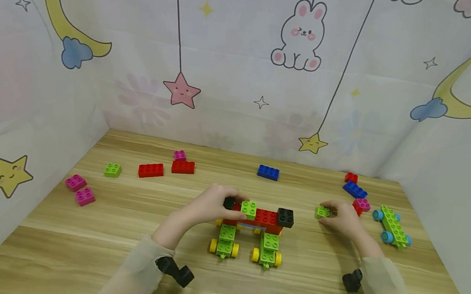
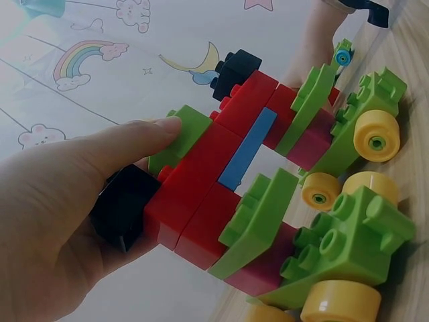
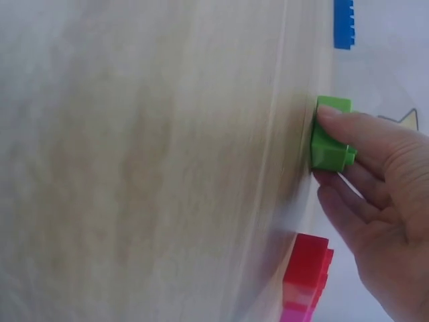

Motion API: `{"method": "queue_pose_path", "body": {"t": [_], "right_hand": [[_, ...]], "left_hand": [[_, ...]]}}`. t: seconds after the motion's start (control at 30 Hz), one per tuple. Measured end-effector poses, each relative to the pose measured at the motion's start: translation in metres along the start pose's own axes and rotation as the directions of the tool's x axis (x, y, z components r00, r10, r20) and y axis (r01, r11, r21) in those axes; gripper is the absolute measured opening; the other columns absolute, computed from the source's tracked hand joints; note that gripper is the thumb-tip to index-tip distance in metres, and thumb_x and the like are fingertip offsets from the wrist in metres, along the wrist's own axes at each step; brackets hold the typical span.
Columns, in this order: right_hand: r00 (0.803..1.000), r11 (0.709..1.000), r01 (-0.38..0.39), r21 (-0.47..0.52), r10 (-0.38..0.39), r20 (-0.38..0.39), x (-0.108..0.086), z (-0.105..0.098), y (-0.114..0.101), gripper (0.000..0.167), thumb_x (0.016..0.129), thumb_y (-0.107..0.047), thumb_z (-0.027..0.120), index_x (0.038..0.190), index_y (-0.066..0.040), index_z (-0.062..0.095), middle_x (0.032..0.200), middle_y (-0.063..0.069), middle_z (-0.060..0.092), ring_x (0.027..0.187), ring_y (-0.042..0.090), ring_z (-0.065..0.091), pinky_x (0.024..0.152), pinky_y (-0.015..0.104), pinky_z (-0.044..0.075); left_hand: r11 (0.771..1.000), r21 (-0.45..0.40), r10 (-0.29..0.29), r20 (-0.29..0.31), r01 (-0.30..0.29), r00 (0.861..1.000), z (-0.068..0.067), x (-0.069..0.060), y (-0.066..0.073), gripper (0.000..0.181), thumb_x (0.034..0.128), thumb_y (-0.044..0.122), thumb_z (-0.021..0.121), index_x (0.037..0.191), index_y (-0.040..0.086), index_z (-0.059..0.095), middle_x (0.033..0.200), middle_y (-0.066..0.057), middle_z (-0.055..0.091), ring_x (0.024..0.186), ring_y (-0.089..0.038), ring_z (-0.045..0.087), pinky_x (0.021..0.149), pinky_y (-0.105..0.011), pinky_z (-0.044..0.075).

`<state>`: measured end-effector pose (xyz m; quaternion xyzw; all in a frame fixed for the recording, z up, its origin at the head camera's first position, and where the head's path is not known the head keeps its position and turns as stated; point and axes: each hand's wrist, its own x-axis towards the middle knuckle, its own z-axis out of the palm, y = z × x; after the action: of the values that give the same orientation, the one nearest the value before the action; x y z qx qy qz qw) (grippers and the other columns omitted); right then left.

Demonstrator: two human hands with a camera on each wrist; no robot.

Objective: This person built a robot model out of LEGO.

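Note:
A brick model with red bricks [image 1: 266,217] across its top stands on two green wheeled bases [image 1: 267,257] with yellow wheels. Black bricks [image 1: 285,217] sit at its ends, and a green brick [image 1: 248,210] is on top near the left end. My left hand [image 1: 213,204] grips that end, the thumb against the green brick [image 2: 192,134] and the palm around the black brick [image 2: 122,209]. Farther right, my right hand [image 1: 344,220] pinches another green brick [image 1: 322,212] at the table surface; in the right wrist view the thumb and fingers hold this brick [image 3: 331,137].
A green wheeled base [image 1: 393,226] with blue wheels lies at the right, near blue [image 1: 355,189], pink [image 1: 361,204] and red bricks. Another blue brick [image 1: 268,172] is at the back. Red [image 1: 151,170], pink [image 1: 85,196] and green bricks [image 1: 113,170] lie on the left.

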<state>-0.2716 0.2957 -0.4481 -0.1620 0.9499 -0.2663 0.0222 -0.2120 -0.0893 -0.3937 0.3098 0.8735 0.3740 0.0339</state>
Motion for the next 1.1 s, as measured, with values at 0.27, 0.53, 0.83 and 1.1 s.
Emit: {"method": "queue_pose_path", "body": {"t": [0.27,0.53,0.83,1.1], "right_hand": [[0.999,0.999,-0.032,0.011,0.033,-0.043,0.0,-0.001,-0.008,0.045,0.084,-0.011,0.075,0.121,0.009,0.062,0.12,0.03,0.063,0.111,0.048,0.06,0.093,0.057,0.049],[0.99,0.998,0.009,0.058,-0.001,-0.144,0.003,-0.011,-0.043,0.046,0.086,-0.02,0.076,0.124,0.003,0.064,0.121,0.025,0.065,0.109,0.044,0.062,0.091,0.056,0.051],[0.976,0.987,0.083,0.135,-0.053,-0.21,0.003,-0.028,-0.107,0.046,0.084,-0.02,0.078,0.124,-0.002,0.066,0.121,0.021,0.067,0.11,0.04,0.064,0.09,0.056,0.052],[0.971,0.958,0.166,0.233,-0.118,-0.209,-0.002,-0.031,-0.151,0.044,0.083,-0.015,0.079,0.123,-0.002,0.066,0.121,0.018,0.067,0.11,0.036,0.064,0.092,0.051,0.053]], "left_hand": [[1.0,0.001,0.001,0.001,-0.001,1.0,0.001,0.001,0.0,0.037,0.0858,0.026,0.076,0.119,0.01,0.07,0.1,-0.002,0.07,0.086,-0.014,0.061,0.075,-0.023,0.05],[1.0,-0.008,-0.005,0.004,0.006,1.0,0.001,0.001,0.0,0.038,0.0862,0.026,0.076,0.12,0.01,0.069,0.104,-0.004,0.071,0.093,-0.021,0.065,0.079,-0.026,0.052],[1.0,-0.013,-0.013,0.001,0.013,1.0,0.001,0.0,0.0,0.038,0.0864,0.026,0.076,0.12,0.009,0.069,0.107,-0.005,0.071,0.097,-0.02,0.065,0.082,-0.028,0.053],[1.0,-0.015,-0.009,0.001,0.009,1.0,0.0,0.0,0.0,0.038,0.0866,0.025,0.076,0.12,0.008,0.069,0.106,-0.005,0.072,0.096,-0.021,0.066,0.081,-0.027,0.053]]}}
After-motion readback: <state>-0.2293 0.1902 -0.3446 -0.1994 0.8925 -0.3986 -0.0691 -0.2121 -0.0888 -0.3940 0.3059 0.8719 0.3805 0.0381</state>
